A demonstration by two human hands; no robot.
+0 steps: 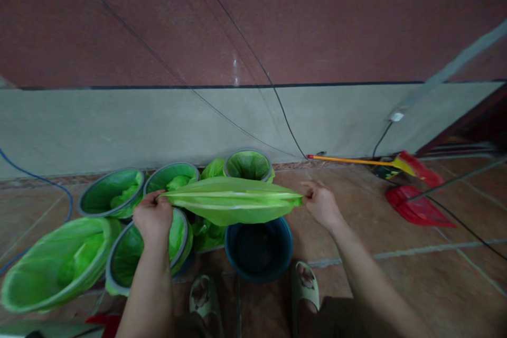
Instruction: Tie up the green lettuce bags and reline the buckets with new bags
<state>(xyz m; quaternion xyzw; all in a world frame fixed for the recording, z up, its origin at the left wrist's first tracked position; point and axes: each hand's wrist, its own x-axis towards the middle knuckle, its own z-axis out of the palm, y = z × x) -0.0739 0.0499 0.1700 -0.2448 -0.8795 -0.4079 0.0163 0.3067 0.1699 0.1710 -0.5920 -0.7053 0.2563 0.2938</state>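
Observation:
A bright green plastic bag (233, 200) is stretched sideways between my two hands, its mouth drawn out long and narrow. My left hand (153, 216) pinches one end of it, above a lined bin (186, 248). The other end is pinched by my right hand (320, 203), over the floor tiles. Below the bag stands a blue bin (291, 248) with no liner, its far rim hidden by the bag. My feet in light slippers are on either side of that bin.
Several bins lined with green bags stand at the left, among them a wide one (24, 303), and one (269, 161) by the wall. At the right lie a broom (348, 160) and a red dustpan (420, 211). Black cables run down the wall; a blue cable (47, 180) lies left.

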